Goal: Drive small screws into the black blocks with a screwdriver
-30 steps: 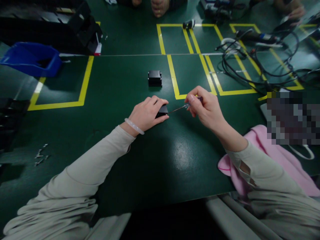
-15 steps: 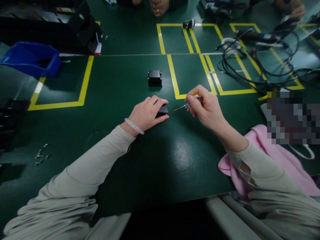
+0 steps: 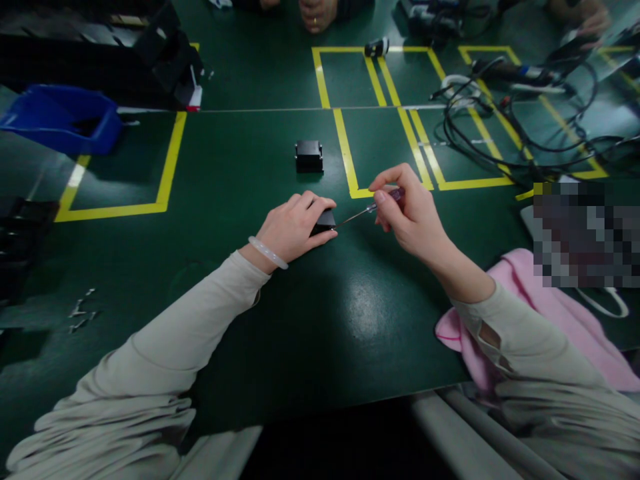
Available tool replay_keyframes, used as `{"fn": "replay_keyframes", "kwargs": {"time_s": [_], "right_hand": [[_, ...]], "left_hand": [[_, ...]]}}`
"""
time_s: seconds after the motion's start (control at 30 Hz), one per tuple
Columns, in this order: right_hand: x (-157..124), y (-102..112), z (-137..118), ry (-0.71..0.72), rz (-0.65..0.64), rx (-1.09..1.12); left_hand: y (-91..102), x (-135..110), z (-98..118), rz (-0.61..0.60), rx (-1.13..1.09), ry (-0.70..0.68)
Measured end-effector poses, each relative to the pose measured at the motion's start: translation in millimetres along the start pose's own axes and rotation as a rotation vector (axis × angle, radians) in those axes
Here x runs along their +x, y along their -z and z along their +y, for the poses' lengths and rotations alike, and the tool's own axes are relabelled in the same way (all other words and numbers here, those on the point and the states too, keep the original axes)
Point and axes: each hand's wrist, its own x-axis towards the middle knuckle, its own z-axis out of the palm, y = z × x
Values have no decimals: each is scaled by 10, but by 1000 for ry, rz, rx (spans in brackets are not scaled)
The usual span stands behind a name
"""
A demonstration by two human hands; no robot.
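My left hand (image 3: 294, 227) lies on the green table with its fingers wrapped over a small black block (image 3: 326, 220), pinning it to the surface. My right hand (image 3: 413, 217) pinches a thin screwdriver (image 3: 370, 209) with a purple handle. The metal shaft slants down to the left and its tip meets the right side of the block. A second small black block (image 3: 309, 155) stands alone farther back, just left of a yellow tape line.
A blue bin (image 3: 65, 119) and dark equipment (image 3: 165, 53) stand at the back left. Tangled black cables (image 3: 505, 127) lie at the back right. Small metal parts (image 3: 80, 311) lie at the left. Pink cloth (image 3: 540, 313) lies by my right arm. Another person's hand (image 3: 317, 15) rests at the far edge.
My right fingers have shifted slightly on the screwdriver handle, the index finger lifting a little. My left hand and the block stay put.
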Motion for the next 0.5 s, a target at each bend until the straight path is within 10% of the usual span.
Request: {"fn": "replay_keyframes", "kwargs": {"time_s": [0.5], "right_hand": [[-1,2,-9,-8,-9,-3]], "left_hand": [[-6,0,-5,4,9,-4]]}}
